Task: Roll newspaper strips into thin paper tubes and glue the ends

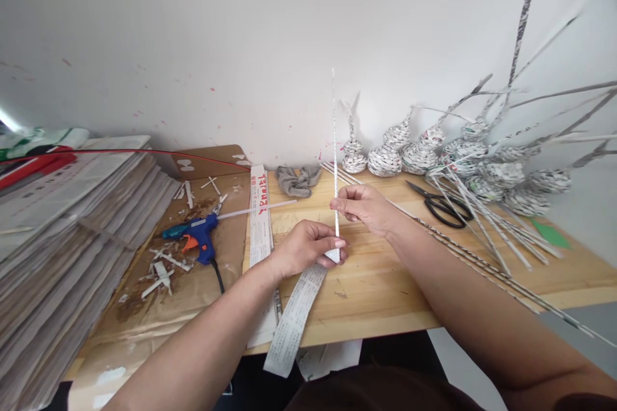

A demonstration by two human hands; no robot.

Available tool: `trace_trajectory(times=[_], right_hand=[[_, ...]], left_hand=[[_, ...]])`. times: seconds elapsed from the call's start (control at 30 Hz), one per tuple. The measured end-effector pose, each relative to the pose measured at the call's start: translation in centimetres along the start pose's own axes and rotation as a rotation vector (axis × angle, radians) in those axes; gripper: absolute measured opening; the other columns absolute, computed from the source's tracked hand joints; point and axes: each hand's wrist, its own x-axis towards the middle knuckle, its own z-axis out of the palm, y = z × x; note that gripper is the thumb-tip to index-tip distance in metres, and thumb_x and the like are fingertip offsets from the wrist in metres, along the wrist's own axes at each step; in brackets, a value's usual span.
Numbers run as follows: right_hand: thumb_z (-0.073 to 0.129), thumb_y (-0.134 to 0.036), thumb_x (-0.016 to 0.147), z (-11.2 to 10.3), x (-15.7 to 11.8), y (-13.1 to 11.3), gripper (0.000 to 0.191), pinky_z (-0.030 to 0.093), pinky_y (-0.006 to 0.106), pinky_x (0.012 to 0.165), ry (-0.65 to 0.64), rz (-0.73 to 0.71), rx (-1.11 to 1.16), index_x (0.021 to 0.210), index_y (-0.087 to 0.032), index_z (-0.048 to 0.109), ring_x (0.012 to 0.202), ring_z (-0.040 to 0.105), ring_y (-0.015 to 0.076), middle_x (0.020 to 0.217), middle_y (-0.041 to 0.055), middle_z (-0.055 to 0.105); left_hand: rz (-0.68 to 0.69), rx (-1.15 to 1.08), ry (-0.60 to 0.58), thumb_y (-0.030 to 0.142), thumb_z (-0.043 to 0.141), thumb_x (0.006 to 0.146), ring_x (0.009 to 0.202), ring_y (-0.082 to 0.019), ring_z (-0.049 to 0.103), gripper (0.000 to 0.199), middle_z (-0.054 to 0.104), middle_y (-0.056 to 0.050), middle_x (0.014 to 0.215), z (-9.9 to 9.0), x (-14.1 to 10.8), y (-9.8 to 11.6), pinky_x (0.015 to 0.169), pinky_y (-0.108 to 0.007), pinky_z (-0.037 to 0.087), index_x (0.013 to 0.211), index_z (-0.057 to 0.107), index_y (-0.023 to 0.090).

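A thin newspaper tube point(335, 154) stands nearly upright in front of me, its tip against the white wall behind. My right hand point(361, 207) is closed, pinching the tube at about its middle between thumb and fingertips. Lower down, my left hand point(311, 245) is closed on the tube's base, where it widens into an unrolled newspaper strip point(296, 318). The loose end of that strip hangs down past the table's front edge. To the left of my left hand lies a flat stack of printed paper strips point(260, 231).
A blue glue gun point(200, 236) with paper scraps lies on brown cardboard point(193, 305), beside stacked newspapers point(81, 257). Along the wall are a grey cloth point(296, 181) and several woven paper gourds point(384, 159). Black scissors point(446, 209) and loose paper tubes point(511, 237) lie right.
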Motion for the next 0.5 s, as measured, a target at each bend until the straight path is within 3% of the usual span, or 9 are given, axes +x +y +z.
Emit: trace_trajectory(times=[0.13, 0.3, 0.43, 0.5], right_hand=[[0.067, -0.041, 0.075, -0.17, -0.07, -0.22, 0.027, 0.028, 0.021, 0.045, -0.17, 0.028, -0.064, 0.078, -0.013, 0.068, 0.055, 0.044, 0.0076, 0.06, -0.0011, 0.052], [0.074, -0.037, 0.068, -0.09, -0.06, -0.34, 0.026, 0.022, 0.022, 0.042, 0.008, -0.034, 0.006, 0.062, -0.015, 0.061, 0.045, 0.033, 0.0049, 0.051, -0.0059, 0.041], [0.064, -0.042, 0.077, -0.32, -0.23, -0.55, 0.028, 0.027, 0.022, 0.046, -0.173, -0.001, -0.074, 0.078, -0.015, 0.069, 0.053, 0.042, 0.0076, 0.061, -0.0007, 0.053], [0.065, -0.04, 0.077, -0.32, -0.26, -0.5, 0.027, 0.026, 0.022, 0.046, -0.189, -0.014, -0.115, 0.078, -0.014, 0.071, 0.053, 0.04, 0.0074, 0.06, -0.0005, 0.054]], left_hand=[[0.0, -0.001, 0.011, 0.041, 0.063, 0.076, 0.072, -0.016, 0.063, 0.031, 0.068, -0.009, 0.079, 0.0, 0.12, -0.18, 0.064, -0.029, 0.054, 0.083, 0.068, 0.011], [-0.004, 0.005, -0.015, 0.042, 0.064, 0.075, 0.072, -0.016, 0.063, 0.032, 0.068, -0.008, 0.078, 0.0, 0.11, -0.19, 0.065, -0.029, 0.054, 0.084, 0.069, 0.012], [-0.007, -0.006, 0.027, 0.042, 0.065, 0.074, 0.071, -0.016, 0.064, 0.031, 0.068, -0.008, 0.079, -0.04, 0.06, -0.06, 0.063, -0.028, 0.053, 0.082, 0.068, 0.012], [-0.011, -0.018, 0.032, 0.041, 0.065, 0.074, 0.07, -0.016, 0.063, 0.031, 0.069, -0.009, 0.079, -0.05, 0.07, -0.05, 0.063, -0.028, 0.053, 0.082, 0.068, 0.011]])
